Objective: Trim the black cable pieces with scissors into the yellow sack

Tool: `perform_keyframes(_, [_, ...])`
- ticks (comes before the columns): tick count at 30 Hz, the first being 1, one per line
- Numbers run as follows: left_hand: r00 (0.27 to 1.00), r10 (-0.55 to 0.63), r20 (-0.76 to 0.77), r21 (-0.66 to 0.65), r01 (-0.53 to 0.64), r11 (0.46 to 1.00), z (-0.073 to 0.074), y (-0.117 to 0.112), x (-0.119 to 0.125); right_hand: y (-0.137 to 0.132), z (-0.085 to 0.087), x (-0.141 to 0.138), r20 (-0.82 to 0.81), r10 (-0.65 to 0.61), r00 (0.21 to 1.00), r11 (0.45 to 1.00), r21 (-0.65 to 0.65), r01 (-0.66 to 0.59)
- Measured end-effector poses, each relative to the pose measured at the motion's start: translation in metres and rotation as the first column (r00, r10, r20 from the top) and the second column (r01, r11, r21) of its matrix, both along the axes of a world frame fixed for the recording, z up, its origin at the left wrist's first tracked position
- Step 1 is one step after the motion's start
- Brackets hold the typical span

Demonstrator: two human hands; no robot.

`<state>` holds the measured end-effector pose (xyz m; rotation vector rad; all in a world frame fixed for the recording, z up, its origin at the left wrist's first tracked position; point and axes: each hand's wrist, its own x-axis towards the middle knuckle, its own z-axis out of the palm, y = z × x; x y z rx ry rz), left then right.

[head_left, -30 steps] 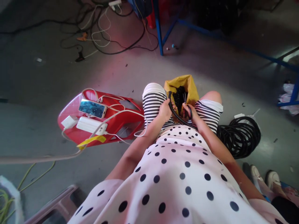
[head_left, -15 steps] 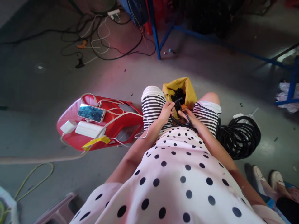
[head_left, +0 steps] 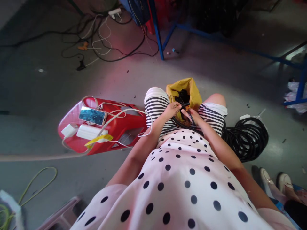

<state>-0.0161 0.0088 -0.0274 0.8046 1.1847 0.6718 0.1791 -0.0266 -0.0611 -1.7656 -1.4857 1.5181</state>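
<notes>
Between my knees stands a yellow bag (head_left: 195, 92), its top gaping, with black pieces (head_left: 184, 95) inside that are too small to make out. Over its near edge my left hand (head_left: 172, 110) pinches at a black cable (head_left: 191, 118). My right hand (head_left: 194, 116) is closed round the same cable, thumb and fingers close to the left fingertips. The cable runs back across my lap to the right. Beside my right leg lies a thick coil of black cable (head_left: 249, 139). What exactly sits between the fingertips is partly hidden.
To the left a red stool (head_left: 117, 131) bears a phone (head_left: 93, 115), a white power bank (head_left: 90, 132) and white cords. Loose cables and an orange tool (head_left: 83, 46) lie on the floor ahead, near a blue metal frame (head_left: 157, 35). Another person's shoes (head_left: 284, 182) are at right.
My hands have come closer together over the bag. The black cable piece that stuck up between them is now lower and more covered by the fingers.
</notes>
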Motion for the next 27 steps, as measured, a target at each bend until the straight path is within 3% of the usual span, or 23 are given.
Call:
perform_keyframes(5, [1.0, 0.001, -0.024, -0.015, -0.001, 1.0, -0.01, 0.011, 0.006, 0.002, -0.007, 0.0, 0.074, -0.062, 0.995, 0.998, -0.022, 0.064])
perform_keyframes(12, [0.992, -0.109, -0.063, -0.006, 0.108, 0.994, -0.024, 0.012, 0.004, 0.015, -0.014, 0.004, -0.022, 0.003, 1.0, 0.997, -0.075, -0.005])
perform_keyframes(16, [0.998, -0.037, -0.057, -0.025, 0.036, 0.999, -0.023, 0.015, 0.006, 0.017, -0.013, -0.001, 0.106, -0.047, 0.993, 0.997, -0.062, 0.054])
perform_keyframes(21, [0.996, 0.084, -0.005, -0.06, -0.084, 0.995, -0.022, 0.017, 0.009, 0.016, -0.009, -0.007, 0.105, -0.107, 0.989, 0.992, -0.055, 0.114])
perform_keyframes(27, [0.997, 0.082, 0.012, -0.063, -0.081, 0.995, -0.019, 0.018, 0.007, 0.016, -0.006, -0.005, 0.095, -0.115, 0.989, 0.991, -0.062, 0.121])
